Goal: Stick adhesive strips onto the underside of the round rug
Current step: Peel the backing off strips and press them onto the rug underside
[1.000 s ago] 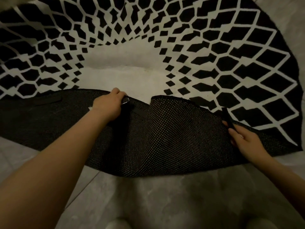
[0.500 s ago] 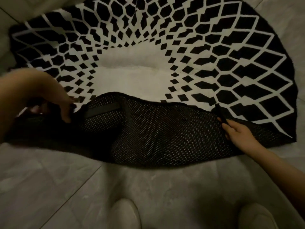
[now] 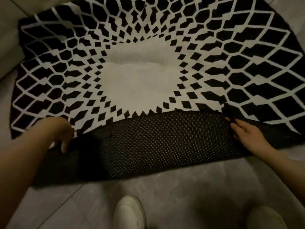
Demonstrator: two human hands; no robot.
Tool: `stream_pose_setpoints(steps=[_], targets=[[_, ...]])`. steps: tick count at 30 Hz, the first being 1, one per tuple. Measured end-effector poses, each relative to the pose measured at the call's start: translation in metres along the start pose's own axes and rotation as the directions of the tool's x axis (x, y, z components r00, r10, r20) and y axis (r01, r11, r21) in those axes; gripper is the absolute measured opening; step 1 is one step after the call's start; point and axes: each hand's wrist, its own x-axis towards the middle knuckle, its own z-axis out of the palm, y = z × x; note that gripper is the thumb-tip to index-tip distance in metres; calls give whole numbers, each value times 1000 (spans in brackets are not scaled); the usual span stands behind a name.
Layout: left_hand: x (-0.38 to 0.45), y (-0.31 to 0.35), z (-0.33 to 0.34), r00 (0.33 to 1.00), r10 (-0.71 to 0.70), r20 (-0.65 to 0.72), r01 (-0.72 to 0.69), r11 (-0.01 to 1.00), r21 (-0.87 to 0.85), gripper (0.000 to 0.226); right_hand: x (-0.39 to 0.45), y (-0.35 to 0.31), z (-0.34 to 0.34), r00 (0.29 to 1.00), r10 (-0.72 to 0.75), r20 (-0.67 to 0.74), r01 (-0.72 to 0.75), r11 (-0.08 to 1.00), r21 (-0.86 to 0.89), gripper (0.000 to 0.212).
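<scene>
1. Two hands work the folded-back near edge of the rug. The right hand [image 3: 247, 134] pinches a dark adhesive strip [image 3: 229, 113] between thumb and fingers, the strip rising from the fingertips across the fold line onto the patterned face.
2. The left hand [image 3: 61, 134] curls its fingers over the turned-back edge at the far left and grips it; half a second ago it was raised clear of the rug further left, and a second ago it sat near the middle of the fold.
3. Just right of that hand, a flat dark strip [image 3: 105, 135] lies on the dotted underside [image 3: 156, 146], apparently already stuck down.
4. The underside now lies flatter and wider than a second ago, when a deep pleat ran through its middle; the left hand seems to have pulled it out.
5. The round rug [image 3: 148, 63] lies on the grey tiled floor [image 3: 181, 195], black-and-white face up beyond the fold.
6. My reading: with the backing smoothed, the held strip can be pressed on at the right.
7. Two pale shoes [image 3: 129, 212] stand at the bottom.
</scene>
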Motion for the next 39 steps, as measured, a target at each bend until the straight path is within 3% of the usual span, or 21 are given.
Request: stream_pose_setpoints(steps=[2, 5, 7, 9, 11, 14, 15, 19, 21, 25, 27, 30, 34, 37, 39], targets=[[2, 2, 28, 989, 18, 146, -21, 1000, 15, 53, 0, 0, 3, 1000, -18, 14, 19, 999, -46, 32], [20, 10, 56, 988, -136, -68, 120, 973, -199, 49, 0, 0, 5, 999, -35, 20, 36, 994, -102, 34], [15, 25, 48, 940, -158, -301, 45, 936, -349, 35, -1, -2, 6, 999, -46, 20, 48, 995, -91, 34], [0, 45, 26, 831, -111, -546, -108, 929, -353, 26, -1, -2, 6, 999, -51, 17, 53, 995, -88, 33], [-19, 67, 5, 671, -62, -739, -281, 901, -330, 23, -2, -2, 7, 998, -57, 8, 57, 994, -88, 33], [-46, 103, -11, 462, 5, -887, -483, 840, -247, 25, -3, -1, 8, 998, -56, 4, 56, 994, -96, 33], [-56, 114, -11, 417, 33, -908, -531, 820, -213, 28, -3, -1, 7, 999, -52, 4, 52, 994, -99, 33], [-89, 152, 17, 338, 113, -935, -671, 725, -155, 43, -5, -1, 6, 998, -63, 9, 64, 989, -134, 33], [-99, 171, 42, 331, 178, -927, -728, 673, -131, 52, -6, -3, 6, 996, -89, 15, 90, 980, -177, 35], [-98, 210, 82, 423, 274, -864, -695, 709, -115, 88, -9, -11, 6, 990, -133, 37, 138, 946, -295, 36], [-95, 222, 92, 437, 238, -867, -671, 728, -139, 90, -8, -16, 5, 988, -155, 0, 149, 948, -280, 35], [-90, 230, 102, 408, 157, -899, -660, 731, -172, 80, -1, -27, 5, 977, -202, -71, 175, 944, -278, 33], [-84, 243, 110, 395, 101, -913, -639, 745, -194, 81, 10, -44, 9, 924, -377, -63, 282, 782, -555, 34], [-82, 249, 111, 386, 65, -920, -650, 727, -221, 83, 20, -49, 12, 941, -317, 122, 302, 615, -728, 43], [-81, 249, 111, 380, 43, -924, -657, 716, -236, 84, 20, -50, 11, 951, -259, 166, 290, 575, -765, 47]])
